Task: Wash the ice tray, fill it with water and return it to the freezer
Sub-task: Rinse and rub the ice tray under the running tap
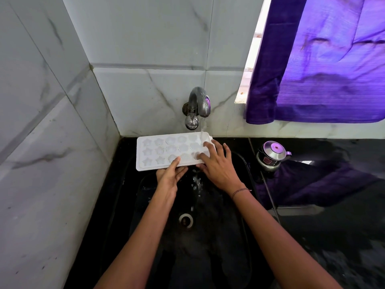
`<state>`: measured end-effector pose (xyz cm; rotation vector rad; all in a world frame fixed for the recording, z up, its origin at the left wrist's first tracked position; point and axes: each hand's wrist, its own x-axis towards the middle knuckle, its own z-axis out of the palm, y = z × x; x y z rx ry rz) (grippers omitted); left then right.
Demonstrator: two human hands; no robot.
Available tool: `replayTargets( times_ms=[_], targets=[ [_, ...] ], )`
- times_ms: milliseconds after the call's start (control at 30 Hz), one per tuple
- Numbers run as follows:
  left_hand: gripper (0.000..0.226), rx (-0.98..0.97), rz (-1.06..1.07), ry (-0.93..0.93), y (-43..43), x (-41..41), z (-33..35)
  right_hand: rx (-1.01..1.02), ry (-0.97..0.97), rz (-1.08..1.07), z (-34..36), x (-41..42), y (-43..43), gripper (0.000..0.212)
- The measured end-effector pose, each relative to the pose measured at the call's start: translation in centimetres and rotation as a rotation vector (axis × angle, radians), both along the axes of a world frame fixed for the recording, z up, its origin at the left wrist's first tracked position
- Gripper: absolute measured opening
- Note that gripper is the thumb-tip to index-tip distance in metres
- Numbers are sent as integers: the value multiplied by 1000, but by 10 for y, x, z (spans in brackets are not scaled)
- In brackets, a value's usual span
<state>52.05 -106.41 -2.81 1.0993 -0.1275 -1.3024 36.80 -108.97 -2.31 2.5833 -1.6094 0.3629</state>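
The black sink fills the lower centre of the view, sunk into a dark counter that runs off toward 3 o'clock. The white ice tray is held over the sink's 12 o'clock edge, cavities up. Its long axis runs from 9 to 3 o'clock, and the 3 o'clock end looks tipped slightly lower.

The right grip covers that 3 o'clock end, with fingers splayed and pressed flat on the cavities. Its thumb sits at the near edge; whether it hooks underneath cannot be told. The left grip pinches the near long edge at about 6 o'clock of the tray, thumb on top and fingers tucked below, so it is clasped on the tray.

The tap stands on the wall at 12 o'clock. Its thin stream lands on the tray's far corner at roughly 1 o'clock, just beside the right fingertips, and water spills off below between the two grips.

Most of the tray therefore lies toward 9 o'clock of both grips and of the stream. Rinsing those cavities probably means sliding the tray along its long axis toward 3 o'clock. The left grip is the nearer one to that unrinsed end.
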Motion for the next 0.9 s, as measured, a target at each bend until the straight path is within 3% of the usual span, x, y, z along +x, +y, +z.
replayTargets(
  times_ms=[200,333,500,600,767,900],
  targets=[
    [44,34,4,-168,0,5,-4,207,-21,-35,-5,17,9,44],
    [24,44,-25,-377,8,3,-10,286,-23,-59,-14,19,15,45],
    [26,155,-66,-935,18,1,-6,405,-23,-66,-26,27,29,53],
    [25,81,-85,-1090,29,0,-3,428,-11,-69,-33,25,35,55],
    [20,63,-117,-1188,38,0,-10,378,-2,-106,-38,22,38,57],
    [19,118,-148,-1029,41,-1,-19,326,-37,-151,-34,18,34,57]
  ],
)
